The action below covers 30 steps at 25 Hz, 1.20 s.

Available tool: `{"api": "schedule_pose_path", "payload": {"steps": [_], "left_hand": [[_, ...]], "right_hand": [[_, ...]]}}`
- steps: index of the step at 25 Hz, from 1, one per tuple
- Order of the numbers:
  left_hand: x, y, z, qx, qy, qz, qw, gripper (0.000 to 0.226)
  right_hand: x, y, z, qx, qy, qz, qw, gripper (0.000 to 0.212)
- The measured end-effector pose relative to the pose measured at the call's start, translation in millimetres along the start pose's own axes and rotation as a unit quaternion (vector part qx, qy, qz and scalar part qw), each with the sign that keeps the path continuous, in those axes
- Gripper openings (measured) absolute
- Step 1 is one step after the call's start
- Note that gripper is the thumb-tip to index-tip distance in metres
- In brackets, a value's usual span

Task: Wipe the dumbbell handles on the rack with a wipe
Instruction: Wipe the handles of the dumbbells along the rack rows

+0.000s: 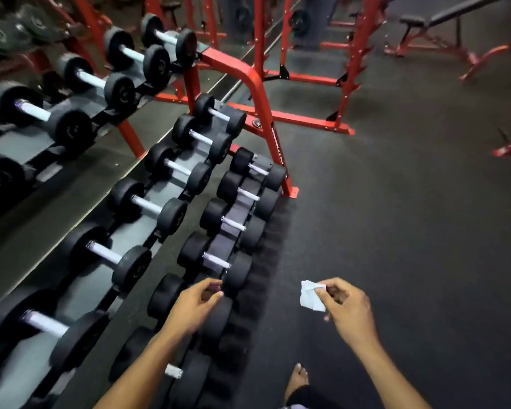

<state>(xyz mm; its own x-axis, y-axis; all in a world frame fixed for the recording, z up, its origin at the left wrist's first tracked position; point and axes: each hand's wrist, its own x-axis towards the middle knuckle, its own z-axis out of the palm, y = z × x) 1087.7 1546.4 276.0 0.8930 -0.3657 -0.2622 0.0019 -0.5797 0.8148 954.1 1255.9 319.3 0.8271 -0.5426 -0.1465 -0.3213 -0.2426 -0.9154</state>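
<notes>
Setting: gym, free-weight area. Evidence: red steel dumbbell rack (257, 93) w/ tiers of black round-head dumbbells (148, 206), chrome handles, laid side by side in rows. Dark rubber flooring (410, 231) throughout. Wall mirror (27, 119) behind rack reflects dumbbells. Red power rack/squat frame (357, 54) w/ pegs along its upright, further back. Adjustable bench (449, 19), black pad on red legs, top right. Weight plates (300, 22) on a red frame, rear. Lighting dim.
</notes>
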Motion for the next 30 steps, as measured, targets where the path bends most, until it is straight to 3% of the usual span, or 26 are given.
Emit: {"api": "schedule_pose_path", "payload": {"steps": [6, 11, 15, 18, 22, 26, 30], "left_hand": [[124, 74, -2, -0.014, 0.077, -0.011, 0.997, 0.018], [220, 53, 1, -0.033, 0.092, -0.064, 0.993, 0.019], [314, 55, -10, -0.019, 0.089, -0.085, 0.992, 0.022], [405, 90, -22, 0.007, 0.054, -0.059, 0.997, 0.026], [520, 148, -33, 0.040, 0.068, -0.001, 0.997, 0.028], [617, 171, -19, 0.109, 0.139, 0.010, 0.984, 0.062], [657, 161, 0, 0.165, 0.194, -0.074, 0.964, 0.083]], "right_hand": [[159, -35, -3, 0.017, -0.087, -0.018, 0.996, 0.021], [287, -56, 35, 0.024, -0.131, -0.036, 0.990, 0.026], [369, -81, 42, -0.038, -0.166, -0.066, 0.983, 0.028], [431, -113, 35, -0.066, -0.184, -0.111, 0.974, 0.030], [513, -119, 32, 0.007, -0.156, -0.079, 0.985, 0.031], [610, -103, 25, 0.013, -0.175, -0.076, 0.982, 0.040], [685, -89, 7, -0.009, -0.207, -0.052, 0.977, 0.034]]}}
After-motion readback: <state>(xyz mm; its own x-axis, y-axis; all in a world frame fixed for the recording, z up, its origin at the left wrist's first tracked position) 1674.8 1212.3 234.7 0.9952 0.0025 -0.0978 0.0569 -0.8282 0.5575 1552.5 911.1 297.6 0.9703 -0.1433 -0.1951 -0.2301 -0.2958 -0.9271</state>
